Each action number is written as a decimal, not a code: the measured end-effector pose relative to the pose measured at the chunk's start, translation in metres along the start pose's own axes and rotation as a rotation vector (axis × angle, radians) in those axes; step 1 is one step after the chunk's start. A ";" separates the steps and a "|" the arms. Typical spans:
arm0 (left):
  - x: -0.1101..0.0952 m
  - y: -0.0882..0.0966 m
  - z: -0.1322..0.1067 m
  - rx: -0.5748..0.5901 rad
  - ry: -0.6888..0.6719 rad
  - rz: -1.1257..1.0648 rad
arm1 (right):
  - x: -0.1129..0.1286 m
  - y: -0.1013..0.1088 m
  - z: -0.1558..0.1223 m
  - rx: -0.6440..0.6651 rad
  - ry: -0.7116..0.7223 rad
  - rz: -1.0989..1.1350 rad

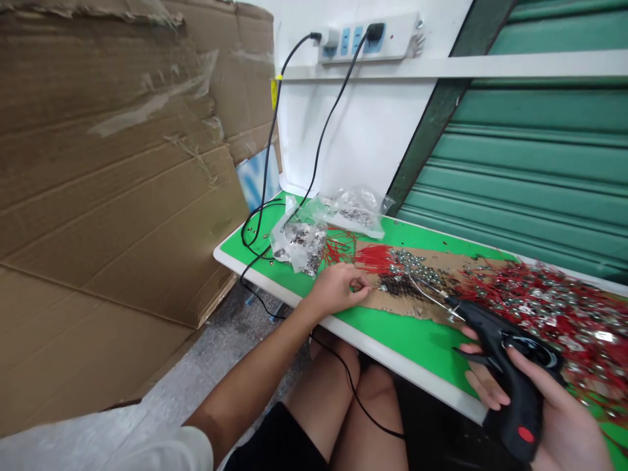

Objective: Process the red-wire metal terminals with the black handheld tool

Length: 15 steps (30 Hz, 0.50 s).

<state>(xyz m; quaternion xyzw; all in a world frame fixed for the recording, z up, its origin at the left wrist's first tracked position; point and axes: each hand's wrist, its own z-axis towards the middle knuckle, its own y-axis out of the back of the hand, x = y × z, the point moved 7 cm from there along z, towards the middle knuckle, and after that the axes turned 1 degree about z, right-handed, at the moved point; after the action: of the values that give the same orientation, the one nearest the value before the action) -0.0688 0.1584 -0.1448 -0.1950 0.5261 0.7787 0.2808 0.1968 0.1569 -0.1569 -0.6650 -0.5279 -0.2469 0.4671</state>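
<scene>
My left hand (338,288) rests on a brown cardboard mat (417,302) at the front of the green bench, fingers curled and pinched over something small that I cannot make out, next to a bundle of red wires (373,258). My right hand (554,409) is wrapped round the grip of a black pistol-shaped soldering gun (505,356) with a red button. Its thin metal tip (432,296) points left over small silver parts (417,265) on the mat.
A heap of red wires with silver parts (549,304) covers the right of the bench (412,337). Clear plastic bags of metal parts (301,242) lie at the left end. Black cables (267,170) run to a wall power strip (367,38). Cardboard sheets (112,163) stand at left.
</scene>
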 end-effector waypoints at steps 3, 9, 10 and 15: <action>0.000 -0.001 0.000 -0.016 -0.013 0.015 | 0.000 0.001 0.000 -0.029 -0.040 0.086; -0.002 -0.001 0.001 -0.033 -0.030 0.037 | 0.006 -0.004 -0.004 -0.001 -0.022 0.125; -0.002 -0.001 0.001 -0.029 -0.032 0.038 | 0.007 -0.005 -0.004 0.008 -0.015 0.120; -0.001 0.000 0.001 -0.023 -0.018 0.005 | 0.011 -0.001 -0.006 0.042 0.075 0.098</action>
<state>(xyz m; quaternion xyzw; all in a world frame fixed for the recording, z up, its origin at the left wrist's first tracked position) -0.0684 0.1591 -0.1436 -0.1901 0.5148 0.7872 0.2814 0.2003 0.1567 -0.1451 -0.6704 -0.4818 -0.2376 0.5118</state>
